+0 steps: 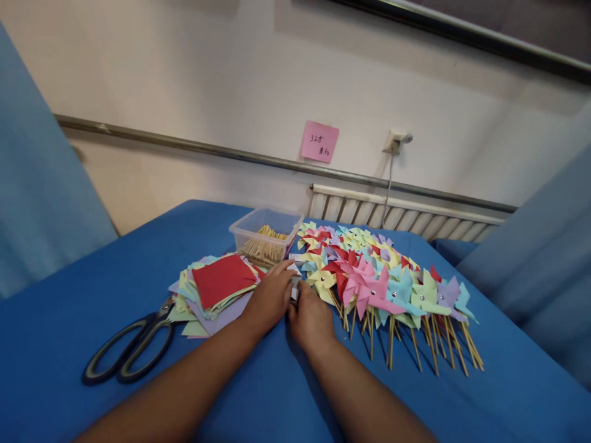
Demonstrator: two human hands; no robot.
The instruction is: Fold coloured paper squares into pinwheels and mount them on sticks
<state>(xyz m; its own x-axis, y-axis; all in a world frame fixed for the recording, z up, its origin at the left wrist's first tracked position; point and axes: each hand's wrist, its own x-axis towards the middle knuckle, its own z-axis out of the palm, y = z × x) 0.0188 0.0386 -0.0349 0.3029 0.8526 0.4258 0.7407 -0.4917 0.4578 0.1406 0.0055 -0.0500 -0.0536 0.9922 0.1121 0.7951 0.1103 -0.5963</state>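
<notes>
Both hands meet at the middle of the table around a small white box-like thing [294, 293], mostly covered by fingers. My left hand [272, 294] grips it from the left and top, fingers bent over it. From the right, my right hand [314, 319] is closed against its side. Left of them lies a stack of coloured paper squares, with a red sheet [224, 280] on top. Just right of my hands is a large pile of paper pinwheels [373, 292] on wooden sticks. What the small box contains is hidden.
A clear plastic tub [237, 239] of short wooden sticks [266, 243] stands behind my hands. Large scissors [132, 351] lie at the left on the blue tablecloth [60, 351]. Behind are a radiator [360, 209], a metal rail [194, 146] and a pink note [319, 141]; blue curtains hang either side.
</notes>
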